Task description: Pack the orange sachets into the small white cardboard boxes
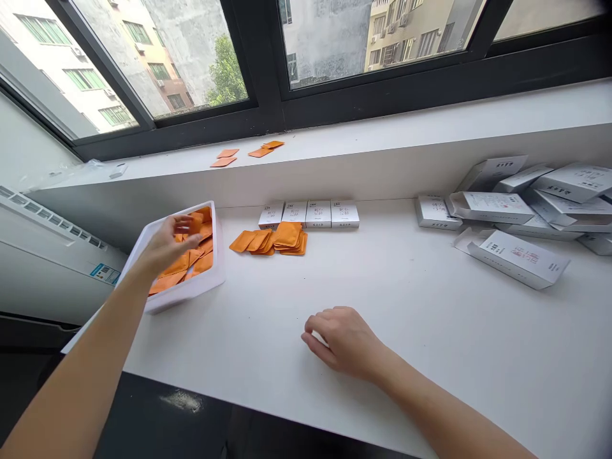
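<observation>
My left hand (174,244) is over a white plastic bin (219,255) filled with orange sachets (176,266). Its thumb and fingers are apart, close to an orange sachet at the bin's far end; I see no firm grip. My right hand (340,338) rests on the white table with its fingers loosely curled, a gap between thumb and forefinger, and nothing in it. Beyond it lie a fanned row of orange sachets (252,241) and a neater stack of sachets (289,237). Several small white boxes (318,214) stand side by side just behind these.
At the right lies a heap of white cartons (497,207), some with flaps up; one open carton (521,258) is nearest me. A few sachets (224,158) lie on the window sill (382,134). A white appliance (57,248) borders the table's left side.
</observation>
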`<state>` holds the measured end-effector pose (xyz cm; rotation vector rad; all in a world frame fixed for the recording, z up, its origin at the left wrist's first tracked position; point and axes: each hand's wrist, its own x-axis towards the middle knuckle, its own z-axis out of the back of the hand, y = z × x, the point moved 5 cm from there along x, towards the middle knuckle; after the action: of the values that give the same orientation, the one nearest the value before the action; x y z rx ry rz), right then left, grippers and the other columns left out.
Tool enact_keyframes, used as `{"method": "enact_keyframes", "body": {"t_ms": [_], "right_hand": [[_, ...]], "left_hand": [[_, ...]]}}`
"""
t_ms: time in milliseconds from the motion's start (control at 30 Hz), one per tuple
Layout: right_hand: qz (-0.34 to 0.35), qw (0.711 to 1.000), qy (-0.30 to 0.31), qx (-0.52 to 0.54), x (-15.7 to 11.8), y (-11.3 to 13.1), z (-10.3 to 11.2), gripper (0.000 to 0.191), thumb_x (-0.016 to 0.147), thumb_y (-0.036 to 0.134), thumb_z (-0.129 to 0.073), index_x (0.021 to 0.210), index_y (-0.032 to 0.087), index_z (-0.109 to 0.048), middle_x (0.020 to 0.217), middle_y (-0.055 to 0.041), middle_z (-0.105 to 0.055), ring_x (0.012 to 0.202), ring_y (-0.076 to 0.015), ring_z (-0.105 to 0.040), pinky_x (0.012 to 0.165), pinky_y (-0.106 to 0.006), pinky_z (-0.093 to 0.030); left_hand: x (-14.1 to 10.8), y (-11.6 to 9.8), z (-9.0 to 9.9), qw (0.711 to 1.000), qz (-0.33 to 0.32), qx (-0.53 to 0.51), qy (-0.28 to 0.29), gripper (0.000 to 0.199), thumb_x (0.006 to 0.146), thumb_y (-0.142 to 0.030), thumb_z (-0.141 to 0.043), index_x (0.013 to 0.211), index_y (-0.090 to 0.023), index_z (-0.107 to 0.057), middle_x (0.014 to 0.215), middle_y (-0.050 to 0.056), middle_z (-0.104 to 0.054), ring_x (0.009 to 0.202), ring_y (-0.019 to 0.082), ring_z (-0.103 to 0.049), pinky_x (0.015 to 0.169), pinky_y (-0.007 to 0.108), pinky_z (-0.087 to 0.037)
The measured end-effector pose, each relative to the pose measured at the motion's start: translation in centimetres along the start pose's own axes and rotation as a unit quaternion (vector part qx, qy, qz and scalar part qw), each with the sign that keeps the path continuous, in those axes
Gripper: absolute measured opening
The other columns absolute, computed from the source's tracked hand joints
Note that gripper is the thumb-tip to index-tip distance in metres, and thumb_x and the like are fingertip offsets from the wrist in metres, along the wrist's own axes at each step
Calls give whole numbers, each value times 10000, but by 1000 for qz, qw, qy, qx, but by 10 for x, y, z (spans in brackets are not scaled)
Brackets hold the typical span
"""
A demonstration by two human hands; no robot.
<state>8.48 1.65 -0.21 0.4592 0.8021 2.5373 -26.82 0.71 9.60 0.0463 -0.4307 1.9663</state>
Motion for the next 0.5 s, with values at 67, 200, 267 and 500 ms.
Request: {"method": "enact_keyframes", "body": {"t_ms": [67, 200, 267, 500], "right_hand": [[-48, 987, -30, 149, 0, -3, 5, 248, 924, 410, -470, 988, 221, -617, 755, -17, -639, 640, -133, -548, 632, -270, -393], [-60, 893, -38, 445, 1, 1, 7, 469, 881, 544, -511, 1245, 250, -491, 1109, -68, -622, 968, -192, -598, 802, -315, -479], [-80, 864, -48, 494, 3, 0, 6, 392, 882, 531, -521, 1135, 232, -543, 1040, -56, -620, 925, -189, -599, 787, -318, -486], [-190, 827, -105, 518, 3, -14, 2, 348, 855, 530, -557, 913, 189, -591, 853, -39, -597, 761, -161, -568, 618, -270, -481]], "left_hand": [[-46, -52, -4, 992, -103, -75, 19, 462, 784, -393, -541, 1212, -250, -443, 1249, 56, -568, 1168, 238, -546, 964, 381, -471], [-140, -159, -42, 925, -364, -67, 88, 495, 721, -324, -638, 1190, -304, -480, 1312, 42, -560, 1163, 259, -554, 1055, 444, -382], [-157, -181, -57, 905, -407, -64, 106, 560, 749, -359, -648, 1267, -307, -442, 1355, 53, -536, 1178, 253, -550, 1088, 444, -339], [-40, -63, -7, 988, -145, 29, -46, 281, 881, -457, -475, 1027, -253, -599, 1254, 29, -608, 1210, 259, -521, 1107, 465, -281]]}}
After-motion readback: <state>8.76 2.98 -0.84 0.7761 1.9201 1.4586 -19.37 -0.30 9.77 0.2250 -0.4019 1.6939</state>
